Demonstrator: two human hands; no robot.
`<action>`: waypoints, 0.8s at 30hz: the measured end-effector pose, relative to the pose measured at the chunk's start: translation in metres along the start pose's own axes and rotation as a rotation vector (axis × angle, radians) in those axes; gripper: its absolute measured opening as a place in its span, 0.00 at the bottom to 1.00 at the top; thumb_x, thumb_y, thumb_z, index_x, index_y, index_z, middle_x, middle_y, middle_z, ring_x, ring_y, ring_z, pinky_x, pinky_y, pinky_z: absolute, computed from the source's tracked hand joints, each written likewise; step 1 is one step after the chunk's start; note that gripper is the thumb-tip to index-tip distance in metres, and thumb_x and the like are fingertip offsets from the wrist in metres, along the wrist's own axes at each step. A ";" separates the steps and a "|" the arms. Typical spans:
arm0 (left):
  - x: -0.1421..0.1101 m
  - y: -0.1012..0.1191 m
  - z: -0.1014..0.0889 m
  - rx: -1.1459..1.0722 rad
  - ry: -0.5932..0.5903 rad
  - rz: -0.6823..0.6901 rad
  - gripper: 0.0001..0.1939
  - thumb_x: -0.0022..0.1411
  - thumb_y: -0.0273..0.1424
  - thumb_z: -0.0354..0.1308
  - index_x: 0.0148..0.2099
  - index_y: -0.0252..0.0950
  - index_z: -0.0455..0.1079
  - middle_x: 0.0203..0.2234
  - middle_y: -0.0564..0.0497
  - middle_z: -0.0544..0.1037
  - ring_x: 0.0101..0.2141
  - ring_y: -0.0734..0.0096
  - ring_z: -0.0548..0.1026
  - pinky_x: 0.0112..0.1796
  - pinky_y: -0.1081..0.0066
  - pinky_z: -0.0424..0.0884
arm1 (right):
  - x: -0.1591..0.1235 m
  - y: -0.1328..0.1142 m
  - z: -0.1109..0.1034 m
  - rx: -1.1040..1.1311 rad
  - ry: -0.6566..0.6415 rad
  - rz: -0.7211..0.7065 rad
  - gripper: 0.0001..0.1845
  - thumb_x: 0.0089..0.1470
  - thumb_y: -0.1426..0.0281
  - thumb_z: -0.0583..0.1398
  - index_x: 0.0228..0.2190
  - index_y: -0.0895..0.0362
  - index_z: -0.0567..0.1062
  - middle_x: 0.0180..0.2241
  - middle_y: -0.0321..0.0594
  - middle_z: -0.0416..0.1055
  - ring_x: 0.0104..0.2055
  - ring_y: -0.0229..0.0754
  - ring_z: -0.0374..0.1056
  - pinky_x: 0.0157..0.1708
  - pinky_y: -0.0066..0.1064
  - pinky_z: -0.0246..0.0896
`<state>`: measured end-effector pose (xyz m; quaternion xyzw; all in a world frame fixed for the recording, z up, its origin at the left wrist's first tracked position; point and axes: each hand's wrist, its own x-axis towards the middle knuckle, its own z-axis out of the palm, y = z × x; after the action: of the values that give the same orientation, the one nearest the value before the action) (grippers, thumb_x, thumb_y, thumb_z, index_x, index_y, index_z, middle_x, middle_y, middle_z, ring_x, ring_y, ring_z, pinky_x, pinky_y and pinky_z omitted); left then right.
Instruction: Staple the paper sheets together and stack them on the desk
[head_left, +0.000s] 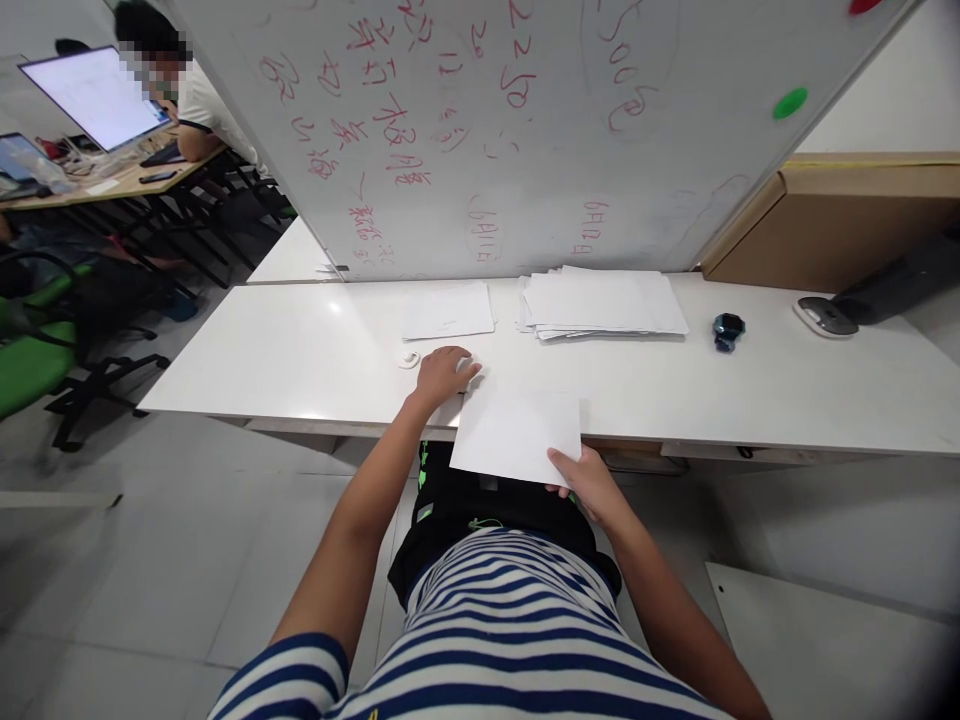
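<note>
A white sheet of paper lies half over the front edge of the white table. My right hand pinches its near right corner, thumb on top. My left hand rests on the table at the sheet's far left corner, fingers curled over a small white object I cannot make out. A small white round disc lies just left of that hand. Further back lie a thin pile of paper and a thicker stack of sheets.
A whiteboard with red writing leans at the table's back. A small dark blue object sits right of the stack, a grey mouse-like object and a cardboard box beyond. Another person works at a desk with a monitor far left.
</note>
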<state>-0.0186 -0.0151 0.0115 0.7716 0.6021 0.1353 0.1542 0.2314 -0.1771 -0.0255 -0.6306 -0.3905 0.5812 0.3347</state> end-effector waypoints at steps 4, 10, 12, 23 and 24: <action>0.000 0.001 -0.001 0.008 -0.022 -0.015 0.21 0.62 0.47 0.48 0.50 0.40 0.69 0.50 0.49 0.73 0.53 0.59 0.65 0.52 0.63 0.61 | 0.001 -0.004 0.000 -0.014 0.000 0.025 0.14 0.51 0.62 0.58 0.32 0.61 0.71 0.18 0.39 0.71 0.18 0.39 0.67 0.13 0.25 0.56; -0.001 0.003 0.001 0.041 -0.008 -0.027 0.19 0.62 0.46 0.49 0.49 0.42 0.68 0.50 0.51 0.73 0.53 0.60 0.66 0.51 0.63 0.61 | 0.003 0.000 -0.001 -0.015 -0.013 0.035 0.14 0.52 0.61 0.57 0.34 0.60 0.70 0.19 0.38 0.72 0.18 0.39 0.68 0.13 0.25 0.56; -0.001 0.004 0.003 0.064 0.001 -0.043 0.18 0.62 0.45 0.49 0.49 0.42 0.68 0.50 0.50 0.72 0.53 0.60 0.65 0.52 0.61 0.60 | 0.003 0.000 -0.001 -0.016 -0.018 0.042 0.14 0.52 0.61 0.57 0.33 0.60 0.71 0.19 0.39 0.72 0.18 0.39 0.68 0.13 0.25 0.57; 0.002 0.010 0.009 0.132 -0.025 -0.028 0.20 0.63 0.47 0.49 0.52 0.43 0.64 0.54 0.49 0.68 0.56 0.58 0.61 0.57 0.55 0.51 | -0.003 -0.004 0.002 0.003 -0.020 0.057 0.13 0.52 0.61 0.58 0.32 0.60 0.70 0.18 0.37 0.71 0.17 0.39 0.67 0.13 0.26 0.58; 0.002 0.010 0.009 0.116 -0.033 -0.036 0.22 0.62 0.49 0.49 0.53 0.43 0.64 0.54 0.49 0.68 0.56 0.57 0.61 0.56 0.56 0.53 | -0.003 -0.003 0.003 0.009 -0.016 0.056 0.13 0.52 0.61 0.58 0.32 0.60 0.70 0.18 0.37 0.71 0.17 0.39 0.67 0.13 0.26 0.58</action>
<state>-0.0063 -0.0163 0.0077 0.7705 0.6200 0.0847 0.1217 0.2284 -0.1781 -0.0216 -0.6352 -0.3727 0.5971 0.3178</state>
